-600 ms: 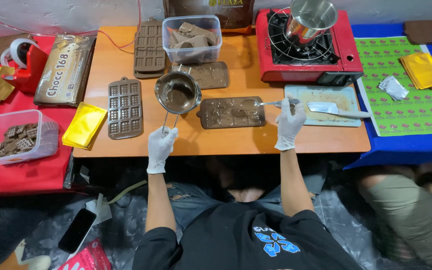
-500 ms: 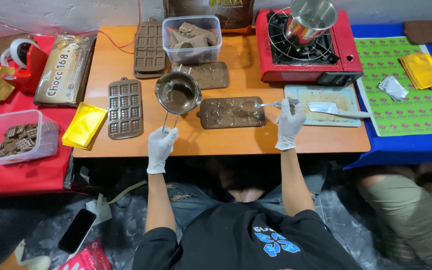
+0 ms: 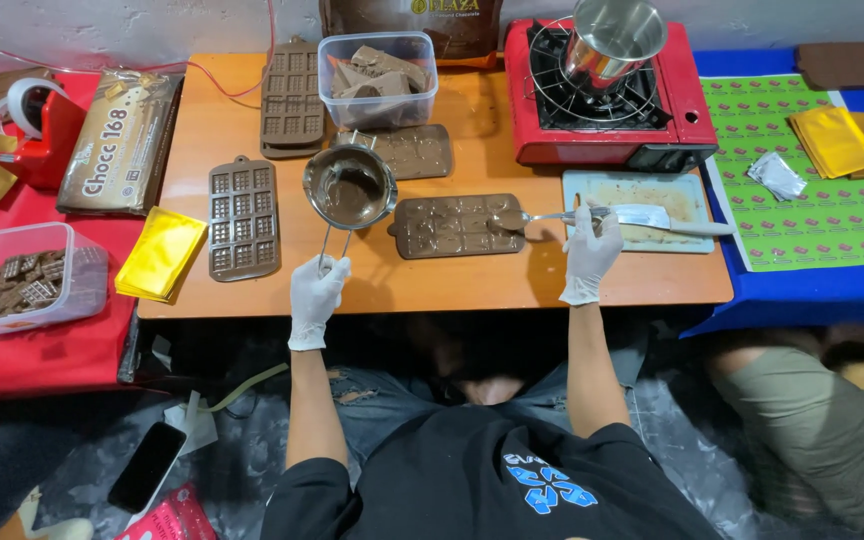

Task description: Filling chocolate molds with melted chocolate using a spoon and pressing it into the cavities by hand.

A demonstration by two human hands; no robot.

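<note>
White gloves: two, one on each of my hands; I see both at the near edge of the orange table (image 3: 512, 285).
Left hand (image 3: 317, 292): fingers closed around the wire handle of the small metal pot (image 3: 350, 187), which I hold over the table at about 11 o'clock from the hand.
Pot contents: dark melted chocolate; one pot in hand.
Right hand (image 3: 592, 245): fingers wrapped on the handle of one spoon (image 3: 537, 216), its bowl pointing to 9 o'clock and resting at the right end of the filled mould (image 3: 457, 225).
Filled mould: one brown tray directly between my two hands, just right of the pot.
Other moulds: I count one brown tray (image 3: 243, 217) at 9 o'clock from the pot, one stack (image 3: 290, 96) at 11 o'clock, and one more mould (image 3: 414, 150) at 1 o'clock, partly behind the pot.
Clear tubs: two; one with chocolate chunks (image 3: 378, 78) at 12 o'clock from the pot, one with finished pieces (image 3: 27, 280) far out at 9 o'clock on the red cloth.
Red stove (image 3: 602, 95): one, at 12 o'clock from my right hand, with one steel pot (image 3: 612, 38) on its grate.
Pale tray (image 3: 642, 208): one, just right of my right hand, with a scraper lying on it.
Yellow foil stacks: two, one (image 3: 160, 253) at 9 o'clock from my left hand, one (image 3: 837, 140) far at 2 o'clock.
Phone (image 3: 148, 465): one, on the floor.
</note>
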